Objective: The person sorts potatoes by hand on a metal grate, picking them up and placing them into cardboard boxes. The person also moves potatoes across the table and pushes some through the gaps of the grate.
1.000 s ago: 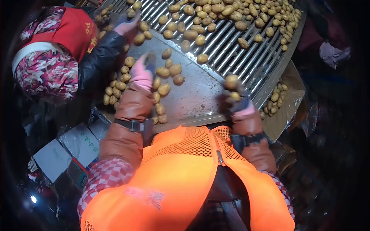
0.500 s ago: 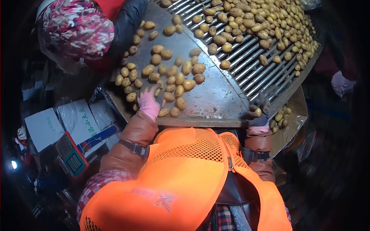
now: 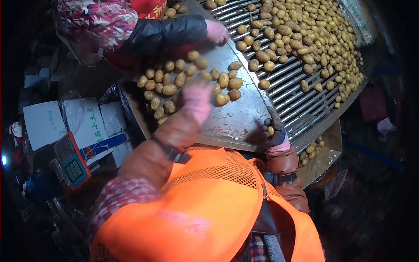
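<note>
My left hand (image 3: 198,100), in a pink glove, is smeared by motion over the loose potatoes (image 3: 169,89) on the metal plate (image 3: 231,124). Its fingers are too blurred to show whether they grip anything. My right hand (image 3: 274,131), in a glove with dark fingers and a pink cuff, rests by the plate's right corner beside the slatted grate. Its fingers curl round a small potato (image 3: 270,130), which shows as a yellow spot between them.
Many potatoes (image 3: 297,32) lie across the slatted grate (image 3: 286,98). A box (image 3: 325,161) holding potatoes stands below its edge. At upper left a co-worker's pink-gloved hand (image 3: 217,32) reaches over the plate. White cartons (image 3: 46,124) and a scale (image 3: 74,163) are at left.
My left hand has moved right and up, and several potatoes have shifted on the plate. My right hand has shifted left, still round the small potato. The co-worker's arm now extends over the plate.
</note>
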A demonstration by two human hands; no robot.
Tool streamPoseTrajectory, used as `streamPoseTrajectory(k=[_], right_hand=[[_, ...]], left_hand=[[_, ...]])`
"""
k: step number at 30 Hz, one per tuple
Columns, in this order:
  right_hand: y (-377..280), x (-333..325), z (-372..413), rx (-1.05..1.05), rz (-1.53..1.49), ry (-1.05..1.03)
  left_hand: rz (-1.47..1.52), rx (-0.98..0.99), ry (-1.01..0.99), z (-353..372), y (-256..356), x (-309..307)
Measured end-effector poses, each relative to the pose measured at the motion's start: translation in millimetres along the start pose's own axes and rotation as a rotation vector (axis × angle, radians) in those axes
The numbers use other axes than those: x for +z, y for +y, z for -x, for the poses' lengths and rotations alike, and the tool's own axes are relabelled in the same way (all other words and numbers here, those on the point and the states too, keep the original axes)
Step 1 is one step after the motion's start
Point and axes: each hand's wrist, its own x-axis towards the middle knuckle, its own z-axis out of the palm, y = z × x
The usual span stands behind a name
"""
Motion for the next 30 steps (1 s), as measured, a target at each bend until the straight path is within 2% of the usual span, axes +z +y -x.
streamPoseTrajectory(k=[1,3,5,6,10,13,14,15,17,18,19,20,21,22,23,24,26,28,29,30], right_hand=[[-1.1,7.2,1.0,0.052,0.076,0.055],[3.9,10.4,-1.4,0.035,0.026,0.029],[3.8,12.7,-4.7,0.032,0.047,0.029],[5.1,4.8,-9.9,0.063,0.035,-0.017],[2.2,18.6,-3.2,0.037,0.202,0.021],[13.3,26.1,-4.0,0.037,0.149,-0.072],[15.4,23.4,-12.6,0.152,0.212,-0.052],[17.8,26.9,-13.8,0.156,0.209,-0.055],[28.7,40.6,-8.5,0.104,-0.076,-0.165],[30.5,51.8,-9.8,0.118,-0.206,-0.108],[32.5,48.0,-17.3,0.128,-0.206,-0.110],[31.2,44.6,-25.6,0.186,-0.255,-0.205],[32.5,41.8,-31.3,0.244,-0.304,-0.296],[35.3,38.2,-34.9,0.261,-0.346,-0.190],[32.0,42.0,-34.3,0.263,-0.342,-0.185],[27.9,45.6,-32.1,0.246,-0.291,-0.165],[22.7,46.3,-29.7,0.174,-0.148,-0.152],[13.7,35.3,-27.6,0.143,-0.117,-0.132],[12.9,29.7,-23.5,0.124,-0.095,-0.108],[9.9,28.7,-16.9,0.091,-0.128,-0.058]], left_hand=[[0.077,0.108,-0.067,-25.3,17.0,11.5],[0.173,-0.089,-0.471,-69.0,50.7,28.1],[-0.074,-0.087,-0.764,-108.9,62.1,33.1],[0.055,-0.189,-0.922,-124.1,76.0,-28.5],[0.172,-0.303,-0.832,-99.1,43.5,3.3],[0.226,-0.356,-0.764,-79.4,20.1,30.2],[0.317,-0.449,-0.640,-68.0,17.4,37.3],[0.407,-0.539,-0.518,-56.8,17.0,38.7],[0.429,-0.512,-0.507,-31.7,33.1,19.7],[0.497,-0.316,-0.524,-23.1,50.1,1.5],[0.561,-0.117,-0.529,-19.7,56.9,-8.0],[0.558,-0.123,-0.530,-24.8,48.2,-4.8],[0.524,-0.073,-0.446,-37.8,32.3,2.9],[0.493,-0.021,-0.362,-53.4,16.5,11.7],[0.201,-0.167,-0.474,-80.8,2.2,11.6],[0.127,-0.107,-0.289,-83.0,-16.9,19.1],[-0.129,-0.056,-0.241,-50.5,-52.9,37.2],[0.050,-0.148,-0.506,-27.9,-83.1,12.5],[0.111,-0.186,-0.340,-1.0,-101.0,15.5],[0.215,-0.193,-0.289,14.7,-109.0,-1.6]])
